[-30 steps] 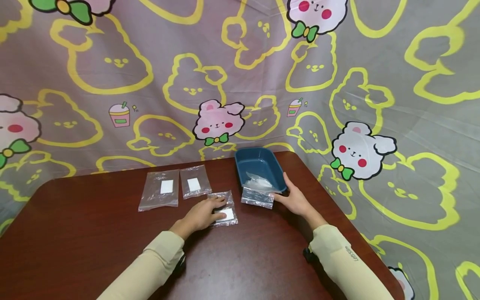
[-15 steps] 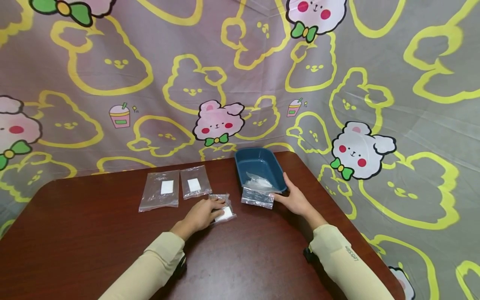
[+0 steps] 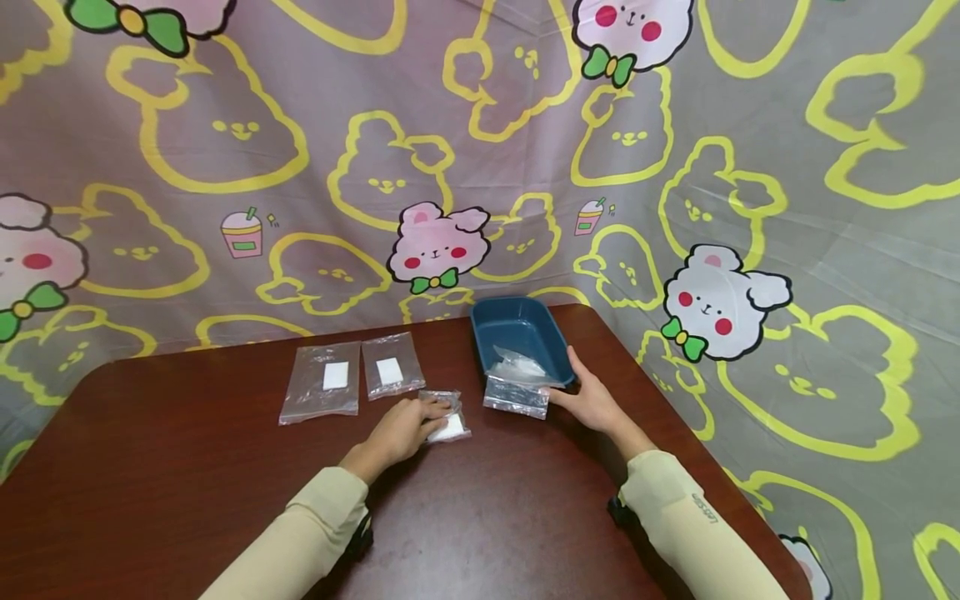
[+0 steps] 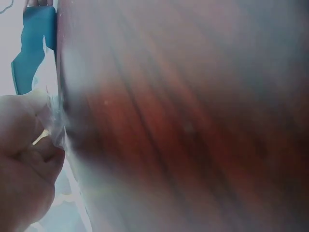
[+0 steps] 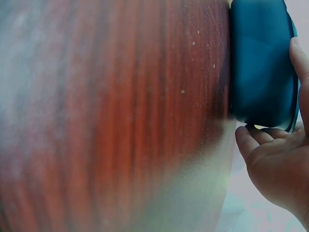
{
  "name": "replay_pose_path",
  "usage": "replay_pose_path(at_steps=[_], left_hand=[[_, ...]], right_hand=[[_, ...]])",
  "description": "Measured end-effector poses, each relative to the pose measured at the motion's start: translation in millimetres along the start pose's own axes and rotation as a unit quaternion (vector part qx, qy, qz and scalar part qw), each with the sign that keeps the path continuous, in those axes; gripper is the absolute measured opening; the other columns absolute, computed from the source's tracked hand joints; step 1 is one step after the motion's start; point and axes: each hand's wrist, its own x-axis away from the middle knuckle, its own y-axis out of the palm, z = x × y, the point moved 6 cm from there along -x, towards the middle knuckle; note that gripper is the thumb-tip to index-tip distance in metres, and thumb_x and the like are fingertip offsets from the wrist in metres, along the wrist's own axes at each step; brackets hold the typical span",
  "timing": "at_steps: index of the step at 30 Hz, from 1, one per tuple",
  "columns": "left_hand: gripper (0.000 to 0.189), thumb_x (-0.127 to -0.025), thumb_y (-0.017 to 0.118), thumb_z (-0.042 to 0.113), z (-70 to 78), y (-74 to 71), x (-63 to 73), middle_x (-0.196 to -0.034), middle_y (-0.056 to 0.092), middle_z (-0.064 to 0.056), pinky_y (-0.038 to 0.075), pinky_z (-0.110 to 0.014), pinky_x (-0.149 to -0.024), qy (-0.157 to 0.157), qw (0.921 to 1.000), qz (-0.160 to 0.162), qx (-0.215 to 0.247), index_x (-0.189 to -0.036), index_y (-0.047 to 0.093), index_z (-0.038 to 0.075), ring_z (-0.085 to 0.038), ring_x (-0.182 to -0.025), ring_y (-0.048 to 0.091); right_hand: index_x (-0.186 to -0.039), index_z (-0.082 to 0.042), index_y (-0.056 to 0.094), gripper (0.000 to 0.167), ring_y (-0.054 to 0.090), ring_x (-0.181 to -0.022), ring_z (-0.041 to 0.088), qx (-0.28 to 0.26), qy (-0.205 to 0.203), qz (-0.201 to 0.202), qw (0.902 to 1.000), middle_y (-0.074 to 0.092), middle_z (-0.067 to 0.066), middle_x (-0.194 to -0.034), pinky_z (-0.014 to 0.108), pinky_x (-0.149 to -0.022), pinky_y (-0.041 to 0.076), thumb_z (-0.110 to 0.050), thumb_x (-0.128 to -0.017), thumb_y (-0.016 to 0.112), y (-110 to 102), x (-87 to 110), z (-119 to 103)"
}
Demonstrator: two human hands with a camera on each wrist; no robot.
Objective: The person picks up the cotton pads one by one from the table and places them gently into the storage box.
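Note:
In the head view, my left hand (image 3: 401,432) pinches a small clear plastic bag (image 3: 454,402) that has a white block (image 3: 450,428) in it. The bag is bunched up on the table under the fingertips. The left wrist view shows the thumb and a curled finger closing on the clear film. My right hand (image 3: 595,402) grips the near right corner of a blue plastic basin (image 3: 517,321). Its fingers bend round the basin wall in the right wrist view. A clear bag (image 3: 516,400) hangs over the basin's near rim, close to the right thumb, and more crumpled film lies inside.
Two flat clear bags lie further left on the brown table (image 3: 187,467): a larger bag (image 3: 307,387) and a smaller bag (image 3: 405,354), each with a white block. A patterned cloth (image 3: 300,125) stands behind the table and along its right side.
The small bag under my left hand has been drawn together and crumpled, and its white block has shifted slightly toward the hand. My right hand and the basin stay where they were.

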Motion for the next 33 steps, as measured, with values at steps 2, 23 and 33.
replay_pose_path(at_steps=[2, 23, 33], left_hand=[[0.025, -0.095, 0.068, 0.009, 0.1, -1.5, 0.5, -0.121, 0.07, -0.014, 0.048, -0.05, -0.1, 0.0, 1.0, 0.003, 0.0, -0.118, 0.073, -0.001, -0.038, -0.123, 0.059], [0.024, -0.096, 0.069, 0.012, -8.1, -55.5, 9.3, -0.119, 0.071, -0.012, 0.051, -0.049, -0.096, -0.045, 0.9955, 0.081, 0.021, -0.118, 0.075, 0.006, -0.032, -0.113, 0.066], [0.023, -0.094, 0.07, 0.009, -24.0, -96.2, 25.0, -0.118, 0.071, -0.016, 0.048, -0.053, -0.098, -0.093, 0.9873, 0.127, 0.024, -0.116, 0.075, 0.002, -0.037, -0.116, 0.064]], right_hand=[[-0.162, -0.01, 0.004, 0.107, 0.027, -0.147, 0.04, -0.001, 0.001, 0.001, 1.0, 0.019, 0.019, -0.164, 0.056, -0.116, 0.026, -0.041, -0.089, 0.076, 0.0, -0.3, 0.0], [-0.162, -0.009, 0.005, 0.106, 0.026, -0.147, 0.04, 0.005, 0.001, 0.003, 1.0, 0.019, 0.019, -0.165, 0.057, -0.115, 0.026, -0.042, -0.09, 0.075, -0.4, -1.3, 3.0], [-0.162, -0.009, 0.005, 0.107, 0.028, -0.146, 0.041, 0.014, 0.005, 0.002, 0.9999, 0.02, 0.02, -0.164, 0.057, -0.115, 0.028, -0.044, -0.089, 0.076, -0.1, -1.1, 4.4]])
